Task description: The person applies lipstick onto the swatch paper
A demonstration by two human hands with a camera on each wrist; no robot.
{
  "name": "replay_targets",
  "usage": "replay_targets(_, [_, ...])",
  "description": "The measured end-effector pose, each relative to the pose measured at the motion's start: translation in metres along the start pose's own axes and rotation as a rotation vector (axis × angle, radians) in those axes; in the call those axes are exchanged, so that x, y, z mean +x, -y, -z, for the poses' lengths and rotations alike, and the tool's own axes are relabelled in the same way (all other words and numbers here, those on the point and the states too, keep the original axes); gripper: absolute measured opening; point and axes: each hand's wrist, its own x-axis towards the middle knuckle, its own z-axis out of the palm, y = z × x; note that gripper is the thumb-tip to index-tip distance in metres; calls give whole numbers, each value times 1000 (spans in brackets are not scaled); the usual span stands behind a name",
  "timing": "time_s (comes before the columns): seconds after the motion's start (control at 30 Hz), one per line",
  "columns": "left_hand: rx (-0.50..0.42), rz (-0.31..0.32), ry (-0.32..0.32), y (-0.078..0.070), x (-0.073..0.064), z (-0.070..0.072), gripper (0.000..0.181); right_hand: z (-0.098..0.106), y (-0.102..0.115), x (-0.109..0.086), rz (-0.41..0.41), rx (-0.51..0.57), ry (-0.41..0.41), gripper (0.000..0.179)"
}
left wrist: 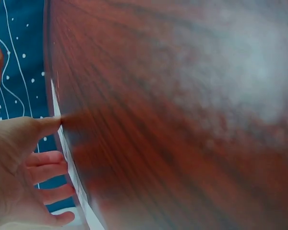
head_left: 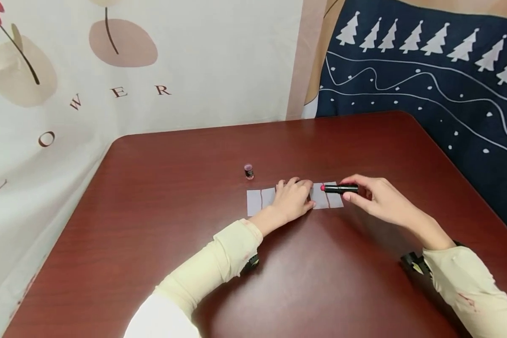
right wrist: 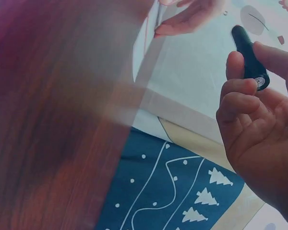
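A white paper strip with several thin reddish-brown lines across it lies flat on the table. My left hand rests over the middle of the strip, fingers spread and pressing down, so that part of the paper is hidden. In the left wrist view, the thumb and fingertips meet the table along the strip's edge. Between thumb and fingers, my right hand pinches a black lipstick with a bright pink-red tip. It points left, with the tip over the right part of the strip.
A small clear container with a dark label and pinkish top stands behind the strip's left part. The reddish-brown wooden table has rounded far corners. Behind it hang a pale printed cloth and a navy cloth with white trees.
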Motion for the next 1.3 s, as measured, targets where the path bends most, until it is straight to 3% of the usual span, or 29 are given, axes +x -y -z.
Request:
replay_targets(0.17, [-131,-35,-82,9,7,9,38,6,2,7,-103,30,-53,25])
replay_targets(0.27, [-301,-37,-149,12,6,16,31,6,5,9,-187,83,-93,27])
replay_targets(0.37, [-637,10,-171,14,-2,27,28,3,13,16,-231,169,-119,29])
replay_targets(0.57, [-1590,156,-80,5,-27,40,39,-5,35,31,-225,398,-62,28])
replay_targets(0.63, [-1795,190,-64,0,-36,42,42,-8,42,33,-218,470,-13,28])
replay_targets(0.7, [-1923,216,-76,-5,-44,44,41,-11,49,35,-222,532,28,27])
replay_targets(0.77, [-1995,238,-116,-9,-50,45,39,-14,55,38,-223,558,54,27])
replay_targets(1.0, [-2106,295,-296,-15,-61,35,37,-26,63,43,-214,506,108,27])
replay_targets(1.13, [-2145,307,-339,-16,-63,32,33,-33,66,44,-199,476,129,27])
replay_targets(1.3, [-2162,306,-377,-13,-61,34,31,-37,71,50,-142,418,86,24])
